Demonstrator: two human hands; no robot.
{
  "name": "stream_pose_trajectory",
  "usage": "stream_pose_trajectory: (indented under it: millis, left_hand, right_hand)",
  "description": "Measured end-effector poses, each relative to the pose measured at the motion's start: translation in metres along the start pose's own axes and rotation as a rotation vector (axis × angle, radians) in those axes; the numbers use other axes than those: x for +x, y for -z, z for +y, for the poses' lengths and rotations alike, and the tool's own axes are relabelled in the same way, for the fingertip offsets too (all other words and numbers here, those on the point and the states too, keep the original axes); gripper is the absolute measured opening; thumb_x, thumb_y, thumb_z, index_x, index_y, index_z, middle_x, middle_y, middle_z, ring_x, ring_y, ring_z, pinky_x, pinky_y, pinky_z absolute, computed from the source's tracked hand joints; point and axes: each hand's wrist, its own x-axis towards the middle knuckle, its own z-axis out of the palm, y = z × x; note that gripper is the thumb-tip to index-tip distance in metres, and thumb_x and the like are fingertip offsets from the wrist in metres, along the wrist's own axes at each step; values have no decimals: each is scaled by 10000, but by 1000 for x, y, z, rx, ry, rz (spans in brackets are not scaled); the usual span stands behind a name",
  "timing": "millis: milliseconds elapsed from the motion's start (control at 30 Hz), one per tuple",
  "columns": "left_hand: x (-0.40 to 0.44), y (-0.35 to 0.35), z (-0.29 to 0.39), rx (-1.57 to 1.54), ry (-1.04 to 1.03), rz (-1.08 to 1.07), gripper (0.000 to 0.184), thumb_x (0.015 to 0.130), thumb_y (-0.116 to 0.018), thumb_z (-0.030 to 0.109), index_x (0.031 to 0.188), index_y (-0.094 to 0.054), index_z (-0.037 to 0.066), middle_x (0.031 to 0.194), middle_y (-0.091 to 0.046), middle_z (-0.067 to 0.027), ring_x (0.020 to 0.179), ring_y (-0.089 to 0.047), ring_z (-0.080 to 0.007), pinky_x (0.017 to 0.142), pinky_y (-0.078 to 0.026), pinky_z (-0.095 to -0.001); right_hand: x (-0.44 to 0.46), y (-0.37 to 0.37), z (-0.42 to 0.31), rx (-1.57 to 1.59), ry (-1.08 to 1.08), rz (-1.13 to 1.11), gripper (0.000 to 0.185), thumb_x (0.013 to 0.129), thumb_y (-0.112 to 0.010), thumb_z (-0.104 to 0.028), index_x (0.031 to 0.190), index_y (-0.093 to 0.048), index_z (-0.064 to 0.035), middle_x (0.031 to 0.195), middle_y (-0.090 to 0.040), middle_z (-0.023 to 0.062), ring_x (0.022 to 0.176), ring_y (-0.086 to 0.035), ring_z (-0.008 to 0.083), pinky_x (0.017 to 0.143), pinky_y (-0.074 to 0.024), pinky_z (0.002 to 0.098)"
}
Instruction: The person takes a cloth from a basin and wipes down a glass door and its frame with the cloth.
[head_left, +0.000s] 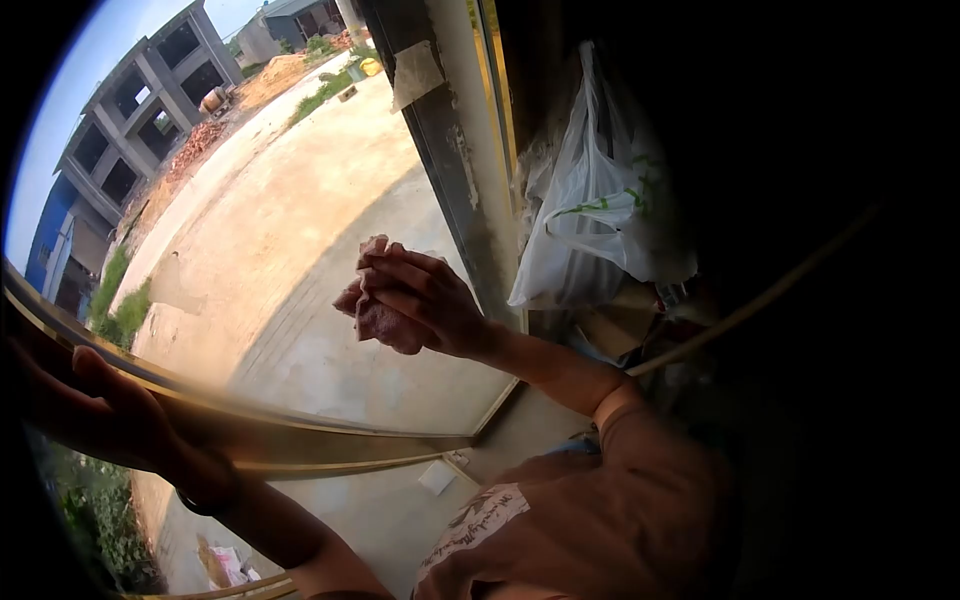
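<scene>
My right hand (432, 300) grips a crumpled cloth (388, 325) before the window frame (440, 150). My left hand (125, 410), unclenched, is at the frame's lower left. A plastic bag (595, 220) hangs right of the frame; beyond the frame stands a building (148, 105).

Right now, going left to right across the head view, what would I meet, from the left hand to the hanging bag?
Left hand → crumpled cloth held in the right hand → white plastic carrier bag.
</scene>
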Motion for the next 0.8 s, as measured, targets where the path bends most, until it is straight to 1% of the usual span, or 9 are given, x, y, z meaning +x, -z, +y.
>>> stream_pose_trajectory:
  millis: [33,100,167,267,400,533,700,733,800]
  left_hand:
    - [0,-1,-1,1,0,4,587,1061,-438,493,1490,-491,95,1504,-503,-170,1365,-492,-371,1074,-495,-479]
    - [-1,-2,-4,7,-6,14,586,1056,-454,495,1475,-509,89,1489,-519,-171,1352,-504,-371,1069,-497,-472]
    - [-2,-4,-7,10,-9,21,584,1052,-470,497,1460,-528,83,1475,-535,-173,1338,-515,-371,1065,-500,-465]
    - [-7,-8,-15,63,-23,-11,587,1050,-476,498,1451,-536,73,1462,-548,-174,1330,-525,-370,1061,-504,-460]
    - [-10,-7,-13,83,-22,-22,585,1049,-482,496,1438,-543,63,1441,-561,-177,1305,-540,-373,1058,-501,-460]
    - [-16,-12,-21,95,-16,-33,581,1050,-479,502,1423,-555,63,1419,-573,-179,1273,-556,-375,1053,-496,-470]
    - [-16,-10,-21,67,-26,-37,609,1044,-466,540,1425,-560,74,1414,-576,-175,1268,-560,-366,1038,-505,-460]
    - [-15,-8,-19,47,-4,-57,620,1041,-464,552,1426,-560,76,1414,-577,-173,1274,-557,-365,1036,-506,-455]
    - [-15,-11,-20,25,19,-63,629,1027,-491,569,1407,-582,77,1389,-598,-173,1246,-584,-346,1023,-514,-425]
  right_hand:
    - [34,-2,17,40,58,61,540,827,-800,-195,1319,-593,-120,1451,-545,130,1358,-496,360,1063,-479,457]
    - [113,19,39,-35,102,195,545,805,-790,-154,1316,-614,-88,1453,-550,131,1358,-497,333,1090,-430,456]
    - [166,32,67,-49,26,451,439,823,-682,-63,1259,-641,-72,1300,-625,118,1219,-569,337,1039,-445,406]
    - [149,35,105,-11,-59,465,327,846,-607,-16,1169,-654,-36,1198,-650,132,1142,-616,293,988,-472,358]
    - [28,18,73,-80,-348,417,398,859,-610,-37,1257,-619,-24,1287,-600,169,1210,-575,345,1045,-442,418]
    - [-146,-17,0,-201,-620,55,442,866,-669,-99,1300,-625,-25,1380,-546,192,1261,-537,379,1082,-427,465]
    - [-50,8,20,-144,-241,-21,556,732,-785,-94,1267,-640,-51,1441,-533,146,1363,-468,382,1126,-383,489]
    - [4,15,27,-191,-133,77,476,835,-697,-148,1301,-611,-114,1398,-582,86,1318,-545,310,1044,-450,475]
    - [89,25,52,-205,24,222,524,831,-696,-202,1332,-583,-97,1392,-571,132,1296,-541,359,1054,-433,478]
